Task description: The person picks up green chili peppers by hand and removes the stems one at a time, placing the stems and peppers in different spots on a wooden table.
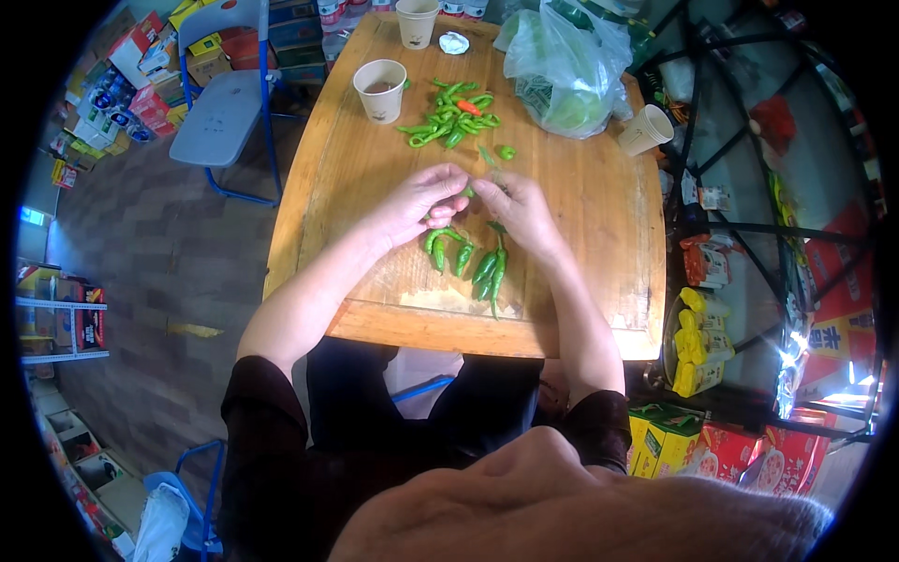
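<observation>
Over the middle of the wooden table (365, 281), my left hand (433, 199) and my right hand (517, 208) meet with fingertips pinched together. A small part of a green chili pepper (468, 191) shows between them, held by my left fingers. My right thumb and forefinger are closed at its end; what exactly they grip is hidden. Just below the hands lie several loose green peppers (463, 258), with a darker group of them (491, 272) on the right. Beyond the hands is a heap of green peppers (440, 122) with one red-orange pepper (469, 108) on top.
Two paper cups (381, 105) (417, 28) and a crumpled white ball (454, 43) stand toward the far left. A plastic bag with greens (567, 84) sits far right, near a tilted paper cup (646, 131). A folding chair (220, 112) is left; a black rack (749, 225) lines the right.
</observation>
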Motion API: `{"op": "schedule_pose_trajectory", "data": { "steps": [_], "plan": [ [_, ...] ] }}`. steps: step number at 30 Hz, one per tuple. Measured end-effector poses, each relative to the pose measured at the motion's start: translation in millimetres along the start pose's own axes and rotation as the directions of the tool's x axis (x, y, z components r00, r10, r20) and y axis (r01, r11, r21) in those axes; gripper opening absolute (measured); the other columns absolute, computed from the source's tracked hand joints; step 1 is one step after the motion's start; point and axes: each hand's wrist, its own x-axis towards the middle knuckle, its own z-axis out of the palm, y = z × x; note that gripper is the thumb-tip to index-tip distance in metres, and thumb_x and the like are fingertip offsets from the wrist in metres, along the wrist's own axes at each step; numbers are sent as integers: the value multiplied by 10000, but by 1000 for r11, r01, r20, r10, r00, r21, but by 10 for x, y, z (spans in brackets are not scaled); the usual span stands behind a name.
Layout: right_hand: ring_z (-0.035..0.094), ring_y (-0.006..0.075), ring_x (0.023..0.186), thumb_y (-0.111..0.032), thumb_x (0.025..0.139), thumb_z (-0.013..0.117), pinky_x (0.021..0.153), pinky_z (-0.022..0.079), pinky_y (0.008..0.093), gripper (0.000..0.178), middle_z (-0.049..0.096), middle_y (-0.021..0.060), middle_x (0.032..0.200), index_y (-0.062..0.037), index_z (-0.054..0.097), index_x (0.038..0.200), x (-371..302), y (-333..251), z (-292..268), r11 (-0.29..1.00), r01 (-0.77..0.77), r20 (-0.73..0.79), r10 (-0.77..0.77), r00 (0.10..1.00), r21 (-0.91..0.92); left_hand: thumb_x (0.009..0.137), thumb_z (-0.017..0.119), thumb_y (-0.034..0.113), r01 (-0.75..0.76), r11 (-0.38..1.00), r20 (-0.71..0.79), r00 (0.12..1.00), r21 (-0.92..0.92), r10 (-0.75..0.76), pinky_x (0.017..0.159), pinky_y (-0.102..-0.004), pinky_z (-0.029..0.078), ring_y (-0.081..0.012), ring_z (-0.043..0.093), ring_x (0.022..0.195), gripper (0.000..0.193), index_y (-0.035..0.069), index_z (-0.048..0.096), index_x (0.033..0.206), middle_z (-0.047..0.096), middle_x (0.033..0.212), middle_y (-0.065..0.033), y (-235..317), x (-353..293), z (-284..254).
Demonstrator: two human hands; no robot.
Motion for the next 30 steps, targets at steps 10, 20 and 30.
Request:
{"op": "schedule_pose_trajectory", "data": {
  "steps": [10, 20, 30],
  "plan": [
    [440, 83, 544, -163, 936, 535, 417, 286, 192, 112, 547, 36, 749, -60, 543, 892, 26, -46, -230, 534, -236, 188, 144, 972, 812, 905, 611, 187, 49, 998, 11, 999, -24, -49, 396, -127, 297, -38, 451, 547, 122, 73, 584, 941, 619, 871, -58, 291, -31, -13],
    [420, 77, 566, -102, 908, 506, 415, 246, 187, 121, 507, 27, 773, -45, 529, 1013, 91, -8, -305, 492, -280, 155, 279, 948, 824, 792, 714, 126, 37, 226, -20, 997, 973, -76, 504, -284, 354, -68, 452, 561, 137, 54, 621, 863, 499, 593, 33, 273, -191, 199],
    [437, 77, 550, -123, 915, 509, 406, 240, 187, 128, 524, 24, 752, -45, 565, 1000, 92, 26, -254, 607, -278, 116, 292, 949, 744, 834, 679, 185, 27, 243, -22, 1000, 970, -22, 489, -284, 366, -89, 470, 533, 144, 68, 605, 871, 501, 623, 36, 228, -152, 121]
  ]
}}
